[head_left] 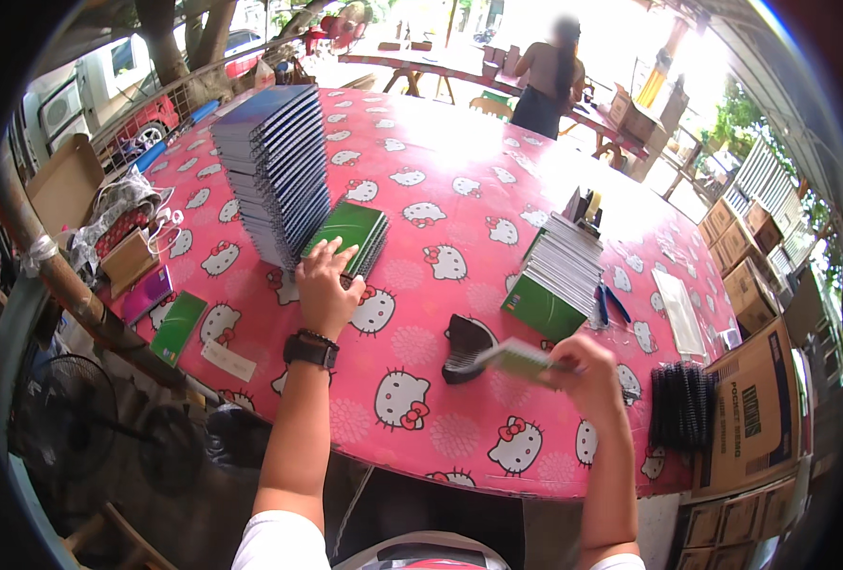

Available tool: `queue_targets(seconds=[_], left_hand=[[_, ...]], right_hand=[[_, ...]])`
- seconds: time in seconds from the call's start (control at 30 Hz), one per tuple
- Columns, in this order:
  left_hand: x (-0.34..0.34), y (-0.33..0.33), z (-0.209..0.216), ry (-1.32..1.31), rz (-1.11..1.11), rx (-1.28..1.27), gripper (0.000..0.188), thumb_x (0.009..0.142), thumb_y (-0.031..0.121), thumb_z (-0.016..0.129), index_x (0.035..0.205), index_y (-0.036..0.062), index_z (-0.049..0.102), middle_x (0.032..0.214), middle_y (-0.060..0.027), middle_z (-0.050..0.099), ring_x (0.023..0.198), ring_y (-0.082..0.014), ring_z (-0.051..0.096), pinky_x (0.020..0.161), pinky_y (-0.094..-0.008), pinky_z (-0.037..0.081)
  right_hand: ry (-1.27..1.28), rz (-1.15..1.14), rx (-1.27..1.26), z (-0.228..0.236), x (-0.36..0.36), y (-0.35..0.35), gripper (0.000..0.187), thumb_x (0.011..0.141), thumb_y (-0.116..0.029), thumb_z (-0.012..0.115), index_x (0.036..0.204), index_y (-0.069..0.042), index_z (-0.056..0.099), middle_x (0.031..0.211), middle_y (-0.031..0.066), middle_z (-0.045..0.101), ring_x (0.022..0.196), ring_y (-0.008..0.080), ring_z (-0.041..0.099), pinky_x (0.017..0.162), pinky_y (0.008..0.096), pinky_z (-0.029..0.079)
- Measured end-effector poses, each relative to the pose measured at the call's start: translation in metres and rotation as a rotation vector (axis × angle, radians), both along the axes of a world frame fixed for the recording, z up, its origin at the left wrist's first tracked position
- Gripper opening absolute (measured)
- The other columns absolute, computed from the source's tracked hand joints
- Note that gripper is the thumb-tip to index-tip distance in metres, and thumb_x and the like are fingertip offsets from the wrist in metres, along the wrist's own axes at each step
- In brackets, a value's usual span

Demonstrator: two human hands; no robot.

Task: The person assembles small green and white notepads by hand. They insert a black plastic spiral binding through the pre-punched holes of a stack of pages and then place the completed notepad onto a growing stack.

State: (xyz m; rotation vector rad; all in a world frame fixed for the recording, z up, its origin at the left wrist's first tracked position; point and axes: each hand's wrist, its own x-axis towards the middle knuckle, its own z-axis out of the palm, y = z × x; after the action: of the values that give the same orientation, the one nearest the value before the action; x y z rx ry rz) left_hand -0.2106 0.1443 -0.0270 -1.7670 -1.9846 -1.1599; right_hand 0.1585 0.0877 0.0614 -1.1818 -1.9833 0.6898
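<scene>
My right hand (585, 365) pinches a green notebook (518, 361) at near right — likely light, bendy, best held by its edge. My left hand (328, 281) lies, fingers spread, on the green stack (359, 226) at left.

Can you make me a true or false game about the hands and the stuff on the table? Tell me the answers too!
1. The left hand touches a short pile of green notebooks. True.
2. The right hand holds a small green booklet. True.
3. The cloth is plain blue. False: the tablecloth is pink with white cat faces.
4. A tall stack of spiral notebooks stands on the table's left side. True.
5. Every coil is red. False: the bundle of coils beside the cardboard box is black.
</scene>
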Motion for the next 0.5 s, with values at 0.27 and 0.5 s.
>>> queue_targets(seconds=[0.27,0.5], left_hand=[[0.099,-0.071,0.025,-0.648,-0.703,0.059,0.067,0.07,0.014,0.069,0.133,0.0102,0.045,0.144,-0.0148,0.033,0.135,-0.0324,0.028,0.108,-0.0476,0.025],[0.163,-0.118,-0.002,-0.711,-0.817,-0.308,0.049,0.079,-0.008,0.057,0.125,0.0062,0.045,0.102,-0.008,0.061,0.092,-0.0155,0.059,0.087,-0.0291,0.045]], right_hand=[[-0.515,0.142,0.289,-0.032,-0.012,-0.028,0.029,0.069,-0.012,0.074,0.092,-0.008,0.057,0.086,0.0045,0.061,0.088,0.0245,0.059,0.077,0.0382,0.046],[-0.152,0.002,0.059,-0.03,0.009,-0.044,0.022,0.068,-0.008,0.076,0.086,-0.009,0.064,0.079,0.006,0.063,0.079,0.0228,0.061,0.069,0.0351,0.048]])
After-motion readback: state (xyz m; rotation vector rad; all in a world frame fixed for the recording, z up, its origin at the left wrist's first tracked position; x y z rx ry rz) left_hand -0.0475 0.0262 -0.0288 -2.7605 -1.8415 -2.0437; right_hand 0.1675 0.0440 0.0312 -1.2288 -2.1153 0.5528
